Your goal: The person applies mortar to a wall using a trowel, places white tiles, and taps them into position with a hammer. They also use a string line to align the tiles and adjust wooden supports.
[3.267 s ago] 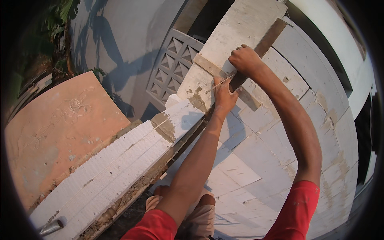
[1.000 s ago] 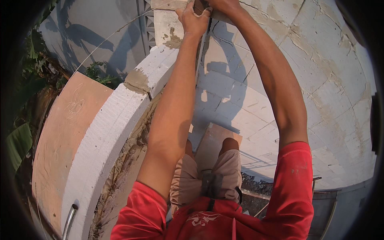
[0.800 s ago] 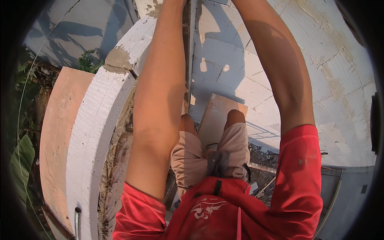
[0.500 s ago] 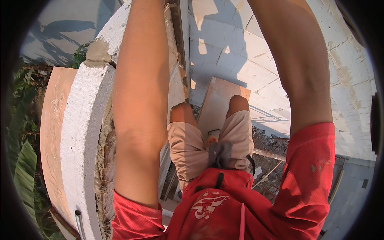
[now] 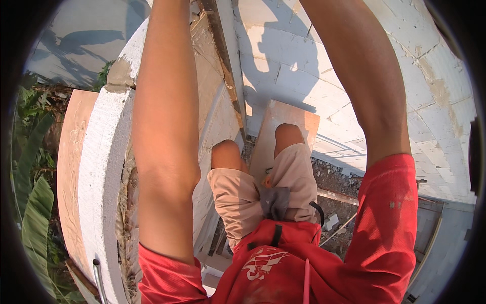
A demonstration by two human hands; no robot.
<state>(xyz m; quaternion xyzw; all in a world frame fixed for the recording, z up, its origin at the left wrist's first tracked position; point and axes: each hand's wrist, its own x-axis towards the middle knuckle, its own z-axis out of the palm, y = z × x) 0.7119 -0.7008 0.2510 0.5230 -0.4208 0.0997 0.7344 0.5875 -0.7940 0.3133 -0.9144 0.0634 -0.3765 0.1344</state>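
Both of my arms reach up and out past the top edge, so neither hand shows, nor anything they may hold. My left forearm [image 5: 166,76] passes over the top of a low wall of white blocks [image 5: 98,152]. Grey mortar [image 5: 121,73] fills a joint in that wall beside the forearm. My right forearm [image 5: 362,61] stretches in front of a large white block wall [image 5: 430,96] with mortar along its seams. A dark shadow of a person [image 5: 278,55] falls on this wall between my arms.
My bent knees are above a wooden plank [image 5: 291,114]. Rubble [image 5: 336,177] and a thin bar lie below. A dark-edged wooden board [image 5: 228,76] stands beside my left arm. Outside the low wall are a pale panel [image 5: 71,167], a bent metal rod [image 5: 98,278] and green leaves [image 5: 38,218].
Both arms have shifted a little to the left in the view, uncovering more of the wooden board. My knees and the shadow on the wall have moved slightly.
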